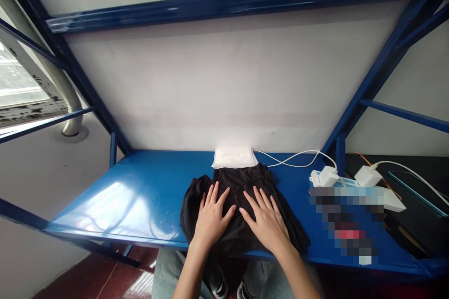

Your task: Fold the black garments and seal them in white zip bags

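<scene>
A black garment (242,180) lies spread on the blue desk surface (150,187), close to its front edge. Its exact kind I cannot make out; its upper edge looks gathered. My left hand (214,212) rests flat on the left part of the cloth with fingers spread. On the right part, my right hand (264,217) also lies flat, its fingers apart. Both palms face down and neither hand grips the fabric. Touching the far edge of the garment is a white flat object (234,157), lit brightly, against the wall.
A white power strip (317,178) with a charger (329,176) and white cable (294,165) sits at the right. Beside it are another charger (367,175) and a phone-like slab (417,192). A blurred patch hides things there. Blue metal posts (372,74) frame the desk.
</scene>
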A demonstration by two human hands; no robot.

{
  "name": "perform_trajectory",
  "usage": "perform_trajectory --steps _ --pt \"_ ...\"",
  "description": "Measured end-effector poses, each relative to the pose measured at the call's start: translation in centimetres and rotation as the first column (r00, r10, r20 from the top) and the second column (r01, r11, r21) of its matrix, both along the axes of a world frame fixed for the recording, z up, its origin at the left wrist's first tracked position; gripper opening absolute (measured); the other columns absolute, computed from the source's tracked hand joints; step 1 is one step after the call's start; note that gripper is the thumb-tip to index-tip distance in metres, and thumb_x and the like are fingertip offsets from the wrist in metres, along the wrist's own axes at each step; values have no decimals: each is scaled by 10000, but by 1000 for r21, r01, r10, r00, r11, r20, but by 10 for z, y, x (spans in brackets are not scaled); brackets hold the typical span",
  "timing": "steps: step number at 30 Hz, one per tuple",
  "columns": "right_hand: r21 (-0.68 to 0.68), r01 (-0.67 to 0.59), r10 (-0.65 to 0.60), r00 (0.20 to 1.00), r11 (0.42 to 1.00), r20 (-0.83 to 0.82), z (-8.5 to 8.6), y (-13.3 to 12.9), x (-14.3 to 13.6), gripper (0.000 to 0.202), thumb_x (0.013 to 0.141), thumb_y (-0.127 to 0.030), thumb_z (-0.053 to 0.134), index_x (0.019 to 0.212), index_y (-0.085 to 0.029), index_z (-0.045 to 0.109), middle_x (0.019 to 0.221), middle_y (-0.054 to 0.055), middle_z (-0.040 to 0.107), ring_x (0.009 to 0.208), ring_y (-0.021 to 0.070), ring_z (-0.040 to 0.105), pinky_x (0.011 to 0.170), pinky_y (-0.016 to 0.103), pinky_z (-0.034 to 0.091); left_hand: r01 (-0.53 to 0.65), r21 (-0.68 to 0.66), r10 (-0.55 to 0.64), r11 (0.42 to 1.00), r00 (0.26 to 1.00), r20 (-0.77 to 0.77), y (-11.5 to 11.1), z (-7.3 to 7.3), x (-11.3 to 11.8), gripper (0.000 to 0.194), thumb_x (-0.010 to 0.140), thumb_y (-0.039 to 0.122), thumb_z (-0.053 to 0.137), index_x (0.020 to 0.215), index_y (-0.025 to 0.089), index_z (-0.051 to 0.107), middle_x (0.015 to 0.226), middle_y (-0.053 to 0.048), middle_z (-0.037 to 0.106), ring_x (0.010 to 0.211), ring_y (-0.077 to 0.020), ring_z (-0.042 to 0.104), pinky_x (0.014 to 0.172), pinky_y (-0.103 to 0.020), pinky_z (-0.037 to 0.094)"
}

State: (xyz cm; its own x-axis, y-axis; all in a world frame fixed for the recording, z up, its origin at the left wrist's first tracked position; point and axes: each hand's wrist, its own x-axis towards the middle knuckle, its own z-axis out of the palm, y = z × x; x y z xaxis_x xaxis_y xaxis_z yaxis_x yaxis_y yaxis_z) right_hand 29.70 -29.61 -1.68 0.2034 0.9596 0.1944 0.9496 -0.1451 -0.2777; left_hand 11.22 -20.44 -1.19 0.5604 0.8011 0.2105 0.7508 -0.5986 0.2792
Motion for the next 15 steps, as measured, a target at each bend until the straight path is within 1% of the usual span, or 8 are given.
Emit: perform_trajectory --steps 4,11,15 --pt "5 3 -3 1000 1000 -15 0 0 0 644 1037 -638 379 1585 -305 437 1687 96 318 1567 324 285 1257 590 252 4 5 -4 1000 1000 8 0 -1 0 590 1016 500 540 1571 324 442 1716 -89 258 1579 -321 258 1256 -564 288" --pt "-13 3 -3 1000 1000 -10 3 0 -1 660 1039 -659 331 1591 -310 425 1687 90 320 1574 307 268 1263 571 247 5 27 -6 1000 1000 17 2 -5 -1 567 1024 501 522 1561 333 455 1712 -89 269 1578 -313 263 1249 -570 295" --pt "-2 3 -3 1000 1000 -9 5 -1 -1 649 1040 -651 344 1590 -317 426 1685 81 328 1572 306 278 1265 567 252 6 34 -7 999 1000 29 2 -5 -1 559 1023 494 527 1555 331 465 1710 -89 274 1572 -318 277 1245 -573 301"
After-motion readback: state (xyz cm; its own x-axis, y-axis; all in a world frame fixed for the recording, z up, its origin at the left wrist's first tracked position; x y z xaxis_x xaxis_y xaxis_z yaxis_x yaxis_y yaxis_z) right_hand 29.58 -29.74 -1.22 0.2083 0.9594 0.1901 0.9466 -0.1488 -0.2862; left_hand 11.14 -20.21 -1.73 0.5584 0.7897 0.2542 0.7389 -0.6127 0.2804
